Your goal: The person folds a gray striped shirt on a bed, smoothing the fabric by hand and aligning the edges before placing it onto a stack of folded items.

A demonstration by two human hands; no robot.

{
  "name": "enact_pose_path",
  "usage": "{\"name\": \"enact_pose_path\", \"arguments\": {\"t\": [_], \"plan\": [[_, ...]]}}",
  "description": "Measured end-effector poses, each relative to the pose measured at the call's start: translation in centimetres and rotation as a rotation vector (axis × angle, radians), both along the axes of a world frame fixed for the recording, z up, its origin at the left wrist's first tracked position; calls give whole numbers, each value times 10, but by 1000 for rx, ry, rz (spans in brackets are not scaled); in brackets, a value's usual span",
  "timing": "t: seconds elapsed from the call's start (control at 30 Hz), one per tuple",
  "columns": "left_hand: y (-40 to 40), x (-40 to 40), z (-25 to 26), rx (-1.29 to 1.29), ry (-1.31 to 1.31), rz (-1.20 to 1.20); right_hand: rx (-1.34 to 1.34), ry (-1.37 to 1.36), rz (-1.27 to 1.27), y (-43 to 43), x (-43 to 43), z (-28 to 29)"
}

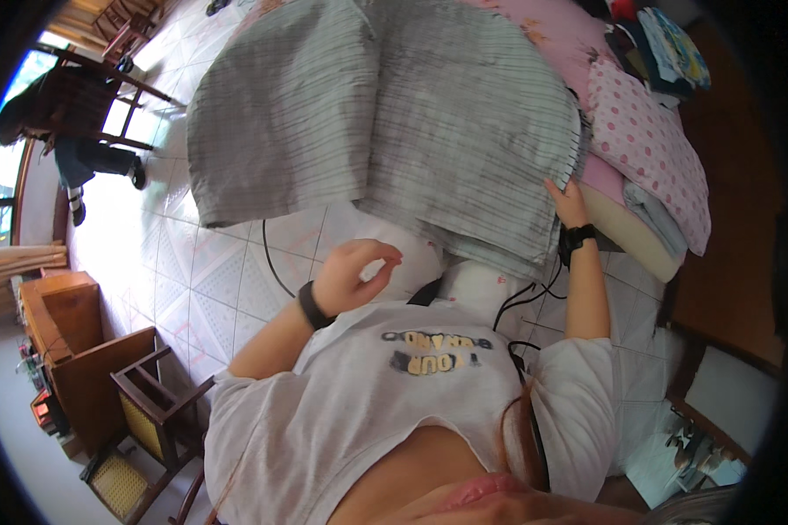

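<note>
A large grey striped cloth (433,125) spreads before me, with a raised fold down its middle and its near edge hanging towards my legs. My right hand (570,205) holds its right edge between thumb and fingers, near white stitching. On that wrist is a black watch (576,241). Below the cloth's near edge, my left hand (360,274) is in the air over my lap, apart from the cloth. Its fingers are curved, thumb and forefinger bent into a ring with a small gap at most at the tips, and it holds nothing visible.
Right of the cloth lie a pink dotted pillow (647,144), a cream pad (624,230) and folded clothes (673,52). Black cables (522,298) run beside my lap. At the left are chairs (148,407), a wooden cabinet (92,367) and, farther off, a seated person (72,118).
</note>
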State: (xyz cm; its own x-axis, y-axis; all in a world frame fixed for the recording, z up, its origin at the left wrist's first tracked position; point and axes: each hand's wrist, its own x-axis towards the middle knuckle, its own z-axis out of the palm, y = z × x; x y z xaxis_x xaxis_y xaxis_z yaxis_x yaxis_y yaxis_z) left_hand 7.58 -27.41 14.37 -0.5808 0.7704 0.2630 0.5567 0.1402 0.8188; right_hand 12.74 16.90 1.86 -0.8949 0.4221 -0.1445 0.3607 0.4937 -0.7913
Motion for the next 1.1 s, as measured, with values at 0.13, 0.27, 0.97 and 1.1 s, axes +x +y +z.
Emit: {"name": "enact_pose_path", "arguments": {"t": [0.13,0.27,0.97,1.1], "plan": [[-8,-11,-118,-148,-444,354,149,262,-40,-6,-8,43],[-59,-65,-177,18,-442,684,133,323,-70,6,-34,121],[7,-118,-215,227,-1323,407,-128,-222,107,-32,52,27],[5,-117,-178,684,-1256,324,-111,4,82,-41,48,44]]}}
